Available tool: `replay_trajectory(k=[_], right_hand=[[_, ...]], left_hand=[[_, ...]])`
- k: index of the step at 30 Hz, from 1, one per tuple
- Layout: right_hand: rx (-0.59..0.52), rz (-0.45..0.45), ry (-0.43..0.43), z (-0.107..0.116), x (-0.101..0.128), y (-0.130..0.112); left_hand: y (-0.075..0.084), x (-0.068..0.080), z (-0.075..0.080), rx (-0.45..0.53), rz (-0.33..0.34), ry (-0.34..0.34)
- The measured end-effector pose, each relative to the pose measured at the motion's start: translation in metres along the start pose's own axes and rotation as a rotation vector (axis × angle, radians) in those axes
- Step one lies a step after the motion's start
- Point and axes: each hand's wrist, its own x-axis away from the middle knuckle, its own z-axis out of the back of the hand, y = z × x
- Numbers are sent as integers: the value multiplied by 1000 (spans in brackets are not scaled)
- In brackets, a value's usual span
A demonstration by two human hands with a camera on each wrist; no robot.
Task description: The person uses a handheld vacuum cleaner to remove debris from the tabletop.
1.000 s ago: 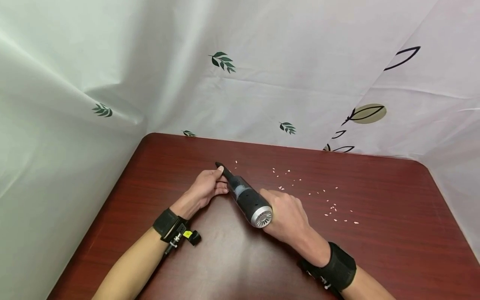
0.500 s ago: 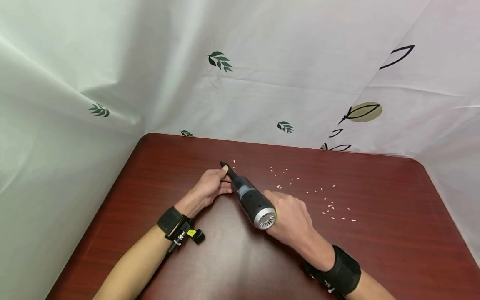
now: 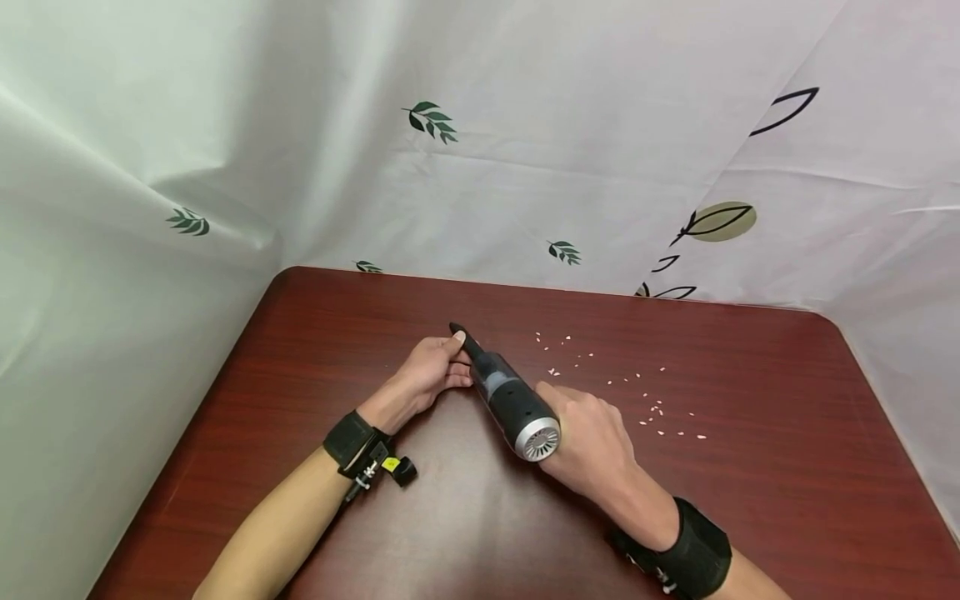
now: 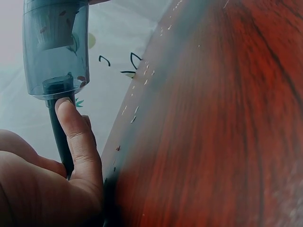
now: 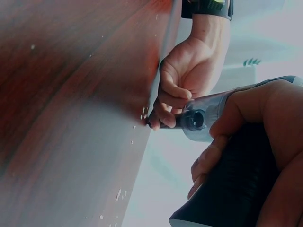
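Observation:
A black handheld vacuum cleaner with a silver vented end slants across the middle of the head view. My right hand grips its handle, fingers wrapped round it in the right wrist view. My left hand pinches the slim black nozzle between thumb and fingers, just ahead of the clear dust cup. Inside that cup a pale filter and a few small bits show. The nozzle tip points to the far left, low over the table. White scraps lie to its right.
The reddish-brown wooden table has rounded far corners. More white scraps are scattered right of the right hand. A pale leaf-printed curtain hangs along the far edge and both sides. Each wrist wears a black strap.
Both hands and the vacuum cleaner have shifted right together, against a slight leftward shift of the whole scene. Two scraps that lay beside the nozzle tip are out of sight.

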Motion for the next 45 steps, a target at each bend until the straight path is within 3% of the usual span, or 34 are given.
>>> replay_trajectory(k=[13,23,30,45], right_hand=[[21,4,-6,3,13,-6],[25,58,44,8,40,-15],[6,51,13,13,55,-23],[-30,56,-2,19,77,-28]], left_hand=[[-8,10,-1,-7,1,-9],[-17,36,-5,-25,-6,-32],[-25,55,-7,-22,-17,-53],[-40,72,-13,-36,5,-70]])
